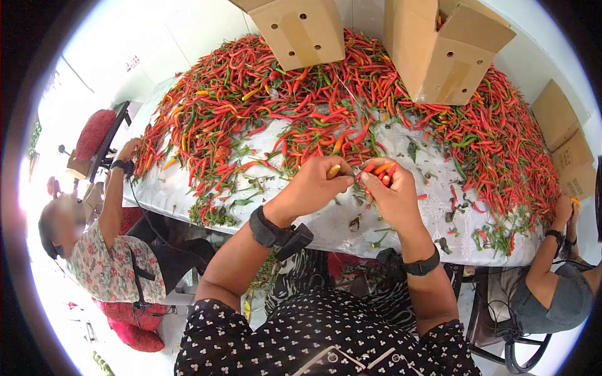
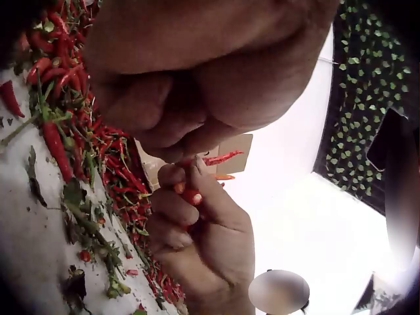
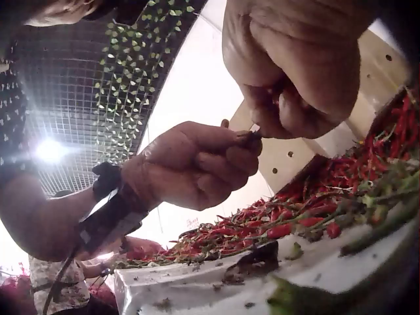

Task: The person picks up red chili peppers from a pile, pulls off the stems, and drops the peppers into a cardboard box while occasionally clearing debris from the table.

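Both hands meet above the white-covered table, fingertips close together. My right hand (image 1: 392, 194) grips a few red and orange chili peppers (image 1: 385, 169); their ends stick out between the fingers. In the left wrist view, chili peppers (image 2: 191, 196) show in that hand's curled fingers, one with a pale cut end. My left hand (image 1: 316, 185) is curled and pinches a short thing with a rounded yellow-brown end (image 1: 333, 170); I cannot tell its kind. At its fingertips in the right wrist view a small dark tip (image 3: 252, 134) points at the right hand.
A large heap of red chilies (image 1: 219, 113) with green stems covers the table (image 1: 301, 229). Two cardboard boxes (image 1: 298, 37) (image 1: 448, 69) stand at the back. Stem scraps (image 1: 376, 238) lie near the front edge. One person (image 1: 119, 257) sits at left, another (image 1: 552, 288) at right.
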A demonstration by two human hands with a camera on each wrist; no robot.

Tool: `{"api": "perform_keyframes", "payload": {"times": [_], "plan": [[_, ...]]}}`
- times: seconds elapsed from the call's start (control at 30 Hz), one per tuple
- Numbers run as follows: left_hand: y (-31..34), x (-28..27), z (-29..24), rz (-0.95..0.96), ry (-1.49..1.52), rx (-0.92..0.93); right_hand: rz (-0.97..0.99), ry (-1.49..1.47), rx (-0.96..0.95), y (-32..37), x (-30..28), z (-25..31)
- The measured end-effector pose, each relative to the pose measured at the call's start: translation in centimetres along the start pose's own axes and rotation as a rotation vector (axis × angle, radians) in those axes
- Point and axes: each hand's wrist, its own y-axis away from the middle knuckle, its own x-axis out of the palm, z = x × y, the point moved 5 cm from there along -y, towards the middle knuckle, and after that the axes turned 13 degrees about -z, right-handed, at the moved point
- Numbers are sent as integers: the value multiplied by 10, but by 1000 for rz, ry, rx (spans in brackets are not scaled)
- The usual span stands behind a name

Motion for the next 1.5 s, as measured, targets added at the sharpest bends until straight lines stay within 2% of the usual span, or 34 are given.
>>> {"api": "perform_keyframes", "payload": {"times": [0.07, 0.3, 0.4, 0.47, 0.5, 0.57, 0.6, 0.63, 0.7, 0.73, 0.77, 0.83, 1.27, 1.33, 1.37, 1.43, 1.5], "plan": [[3, -2, -3, 12, -6, -56, 25, -29, 18, 0, 1, -1], [11, -12, -13, 57, 61, -35, 69, -213, 204, 0, 0, -4], [17, -33, -3, 75, -32, -96, 24, -359, 266, -11, -16, -11], [17, -53, 14, 25, -273, 15, -72, -490, 316, -15, -23, -9], [19, -58, 11, 22, -276, 12, -68, -492, 318, -15, -23, -9], [24, -77, 15, -111, -298, -237, -70, -570, 348, -16, -24, -10], [24, -82, 33, -88, 43, -451, -47, -604, 368, -15, -22, -11], [25, -84, 45, -98, 39, -456, -37, -608, 374, -14, -20, -13], [22, -80, 40, -46, 321, -147, -3, -600, 403, -13, -15, -16], [23, -74, 45, 28, 819, -447, -29, -566, 424, -12, -15, -17], [23, -72, 42, 23, 821, -444, -23, -564, 423, -12, -15, -18], [22, -62, 37, 52, 1017, -537, -8, -573, 420, -14, -16, -21], [21, -43, 17, 97, 776, -408, -20, -560, 375, -11, -15, -12], [10, -53, -3, -54, 487, -211, -49, -514, 369, -11, -17, -11], [4, -56, -16, -51, 485, -201, -48, -517, 359, -11, -17, -11], [-13, -84, -78, -384, 50, 286, -46, -522, 374, -12, -17, -15], [-25, -107, -134, -664, -162, 573, -32, -525, 359, -13, -18, -16]]}}
